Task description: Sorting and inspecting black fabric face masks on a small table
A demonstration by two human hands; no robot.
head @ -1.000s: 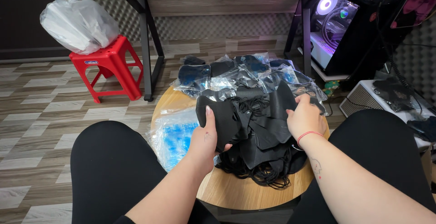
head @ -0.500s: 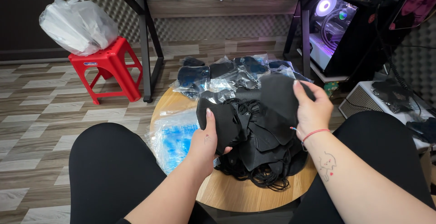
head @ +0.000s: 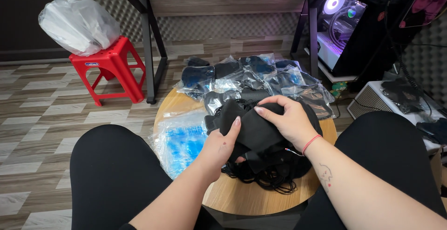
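Black fabric pieces (head: 260,132) lie heaped on the right half of the round wooden table (head: 251,197) between your knees; thin black cords trail from the near edge of the heap; your left hand (head: 223,146) grips the heap's left side, thumb up over the top piece and fingers tucked beneath it; your right hand (head: 286,118) lies curled over the top of the same piece, fingertips pressing down near its left end (a red string circles that wrist); the two hands sit close, nearly touching across the cloth. Left of the heap lies a stack of clear bags with blue contents (head: 181,141); beyond it, at the table's far edge, lie clear packets holding dark items (head: 251,76). Far left stands a red plastic stool (head: 109,71) bearing a white plastic bag (head: 77,25); far right glows a lit computer case (head: 342,29).
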